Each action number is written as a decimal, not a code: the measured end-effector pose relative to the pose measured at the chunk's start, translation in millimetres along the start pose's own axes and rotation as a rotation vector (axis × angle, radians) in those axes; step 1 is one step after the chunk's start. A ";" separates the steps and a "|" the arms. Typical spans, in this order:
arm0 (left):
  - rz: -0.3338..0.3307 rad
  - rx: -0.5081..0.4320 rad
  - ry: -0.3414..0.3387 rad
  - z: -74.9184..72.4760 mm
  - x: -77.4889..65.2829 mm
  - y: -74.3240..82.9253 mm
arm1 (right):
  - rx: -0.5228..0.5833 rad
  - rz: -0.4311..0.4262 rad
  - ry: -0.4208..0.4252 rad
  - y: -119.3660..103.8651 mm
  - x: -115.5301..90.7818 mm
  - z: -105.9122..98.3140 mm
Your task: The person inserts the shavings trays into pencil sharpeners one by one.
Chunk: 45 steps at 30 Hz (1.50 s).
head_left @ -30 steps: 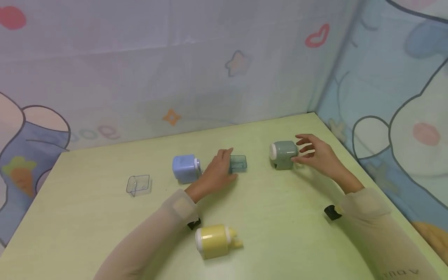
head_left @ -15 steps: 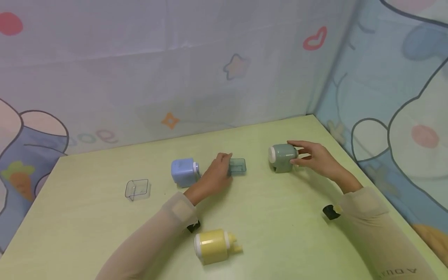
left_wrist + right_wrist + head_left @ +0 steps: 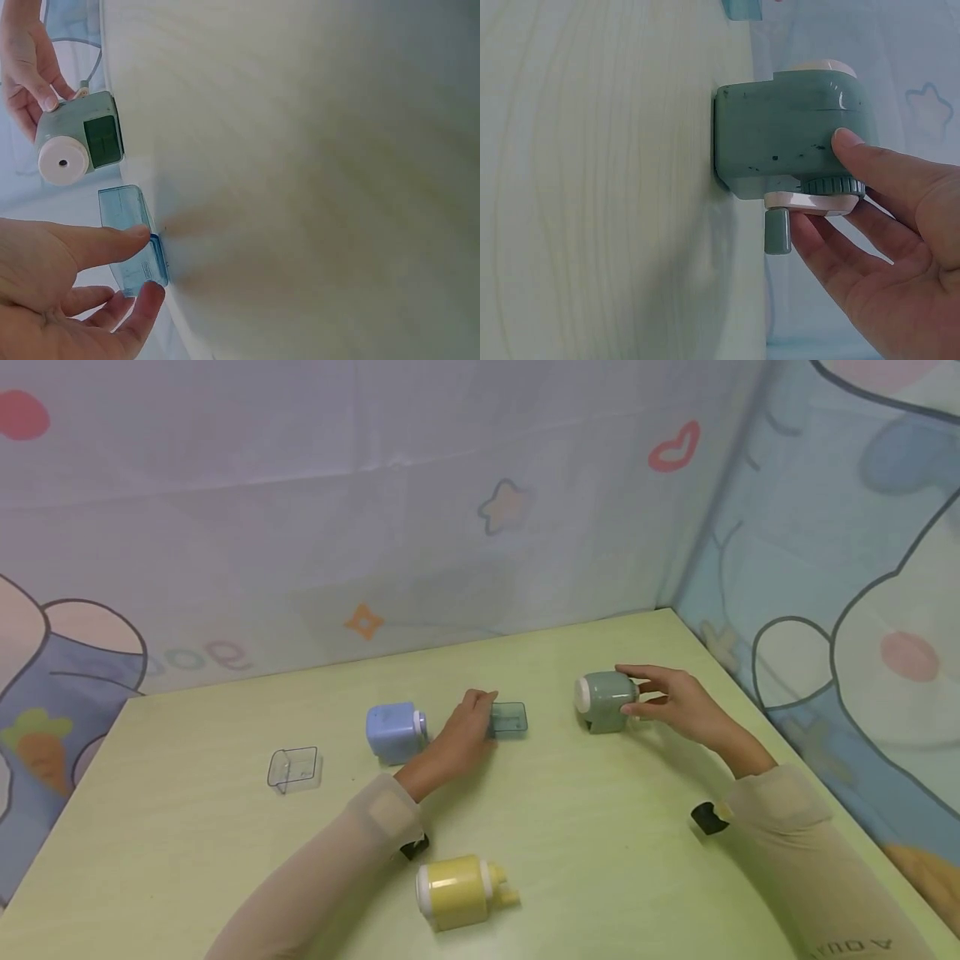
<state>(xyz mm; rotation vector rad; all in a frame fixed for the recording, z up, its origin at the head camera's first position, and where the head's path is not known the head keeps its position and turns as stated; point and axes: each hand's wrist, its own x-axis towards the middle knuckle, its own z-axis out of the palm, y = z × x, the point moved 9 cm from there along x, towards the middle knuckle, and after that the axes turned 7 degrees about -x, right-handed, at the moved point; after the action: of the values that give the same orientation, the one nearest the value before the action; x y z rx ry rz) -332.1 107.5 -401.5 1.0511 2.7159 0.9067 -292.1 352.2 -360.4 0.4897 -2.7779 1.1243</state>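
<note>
Sharpener, green with a hand crank, stands base down on the bench. White disc with a small central hole on its left face; dark recess below the disc. Crank arm on the opposite face, its grip pointing away from the body.

Right hand, at the right of the sharpener: grasping it, thumb on the body, fingers bent in behind the crank arm.

Left hand, to the left of the sharpener: pinching a see-through teal tray between thumb and fingertips. Tray lies between this hand and the sharpener, apart from the latter; cannot tell whether it touches the bench.

Further left of the sharpener: blue unit, partly covered by the left hand; beyond it, clear tray. Yellow unit: left of the sharpener and nearer the person.
</note>
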 end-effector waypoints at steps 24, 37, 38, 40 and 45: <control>0.013 -0.037 -0.025 11.5 14.9 13.9 | 0.025 -0.025 0.005 -3.5 -1.0 0.4; 0.051 -0.020 -0.041 17.2 18.5 24.1 | 0.055 0.004 0.001 0.1 -0.8 4.5; 0.050 -0.015 -0.043 17.5 18.5 24.7 | 0.061 0.003 0.000 -0.3 -0.6 5.0; 0.051 -0.005 -0.047 18.2 18.6 25.5 | 0.068 0.001 0.001 -1.2 -0.4 5.8; 0.087 0.020 -0.044 19.5 20.4 29.3 | 0.062 0.004 0.007 -3.9 -0.4 6.8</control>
<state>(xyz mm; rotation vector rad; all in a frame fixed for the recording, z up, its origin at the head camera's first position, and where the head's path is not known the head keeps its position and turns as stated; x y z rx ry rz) -324.9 147.4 -398.6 1.1875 2.6673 0.8602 -290.2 344.9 -362.8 0.4857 -2.7469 1.2141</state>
